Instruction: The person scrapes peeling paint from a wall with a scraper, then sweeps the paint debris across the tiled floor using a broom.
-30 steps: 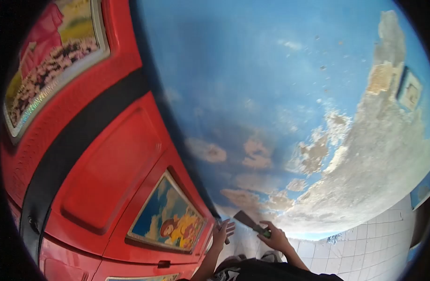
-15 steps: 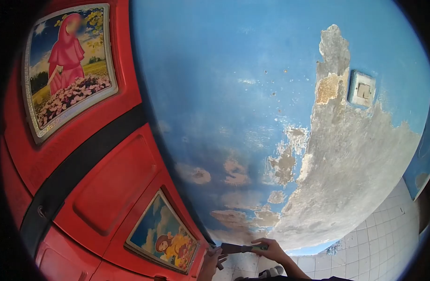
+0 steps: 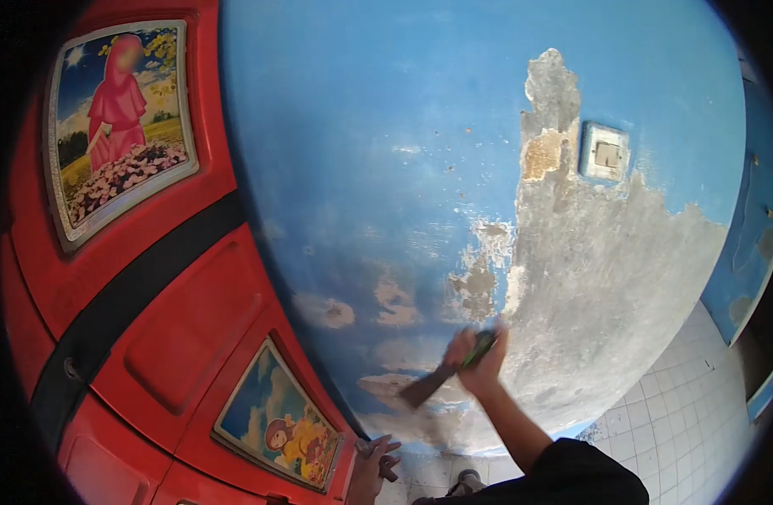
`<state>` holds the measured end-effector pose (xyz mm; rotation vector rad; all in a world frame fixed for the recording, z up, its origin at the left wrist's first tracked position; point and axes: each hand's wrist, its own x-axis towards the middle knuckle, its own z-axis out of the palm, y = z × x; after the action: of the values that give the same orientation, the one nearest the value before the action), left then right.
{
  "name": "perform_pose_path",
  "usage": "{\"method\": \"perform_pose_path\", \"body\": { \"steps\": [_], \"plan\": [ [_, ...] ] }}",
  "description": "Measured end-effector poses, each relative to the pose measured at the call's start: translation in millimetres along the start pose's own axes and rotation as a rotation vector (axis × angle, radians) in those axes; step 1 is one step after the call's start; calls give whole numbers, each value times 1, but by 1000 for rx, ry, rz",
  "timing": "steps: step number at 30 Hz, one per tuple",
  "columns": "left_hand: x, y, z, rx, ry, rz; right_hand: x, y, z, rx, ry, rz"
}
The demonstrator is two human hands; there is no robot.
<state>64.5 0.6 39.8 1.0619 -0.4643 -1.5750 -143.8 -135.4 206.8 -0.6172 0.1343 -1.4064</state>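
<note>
1. Scraper (image 3: 427, 387): in the right hand (image 3: 486, 366), fingers closed on the green handle (image 3: 480, 348), in front of the low part of the wall (image 3: 361, 126). Blade angled down-left. Wall contact: can't tell, motion blur.
2. Handling: probably light, stiff, not fragile. Take it by the handle, fingers off the blade edge. Slip risk looks low.
3. Left hand (image 3: 367, 474): by the wall's lower left corner, seemingly gripping a small dark piece (image 3: 389, 468), some fingers extended. Can't identify the piece.
4. Edges: red cabinet (image 3: 199, 324) crowds the wall's left edge, tight there. Switch (image 3: 607, 154) sticks out near the upper right; knock risk. Tile floor (image 3: 656, 421) past the bottom edge.
5. Room: widest sweep is up and right, across bare plaster (image 3: 605, 252).
</note>
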Motion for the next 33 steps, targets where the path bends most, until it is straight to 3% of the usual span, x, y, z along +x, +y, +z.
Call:
{"method": "perform_pose_path", "body": {
  "steps": [4,5,7,9,11,13,14,18,19,21,22,23,25,26,29,30,31,33],
  "plan": [
    [-15,6,-10,43,15,46,28,-111,58,-123,56,-613],
    [-21,8,-12,49,20,71,25,-138,71,-281,-118,-785],
    [-25,7,-15,84,49,71,8,-185,97,-197,-261,-922],
    [-18,-1,-29,10,67,67,-7,-199,120,-170,-176,-1107],
    [-12,-3,-27,7,90,27,1,-197,123,-117,-286,-1060],
    [-16,6,-9,-12,154,18,58,-159,116,-405,-12,-970],
    [-11,2,-10,-29,141,36,52,-156,114,-409,-1,-963],
    [-4,6,-3,32,91,17,11,-149,152,-242,-64,-1153],
    [1,1,-3,21,96,13,17,-157,133,-180,-287,-1068],
    [-6,2,0,35,150,46,55,-132,125,-275,-93,-921],
    [1,-2,-8,81,101,23,57,-131,119,-245,-177,-855],
    [0,-1,-12,74,114,40,52,-133,114,-268,-177,-913],
    [-4,1,-18,-9,74,4,27,-142,115,-218,-432,-1109],
    [-6,-2,-17,2,143,51,36,-137,116,-216,-435,-1096],
    [-15,8,-22,27,199,24,59,-112,106,-318,-186,-837],
    [-16,10,-22,56,204,75,57,-114,101,-355,-222,-818],
    [-18,12,-23,60,207,75,47,-121,102,-420,-244,-965],
    [-21,18,-23,45,224,145,12,-131,116,-171,-412,-1089]
  ]
}}
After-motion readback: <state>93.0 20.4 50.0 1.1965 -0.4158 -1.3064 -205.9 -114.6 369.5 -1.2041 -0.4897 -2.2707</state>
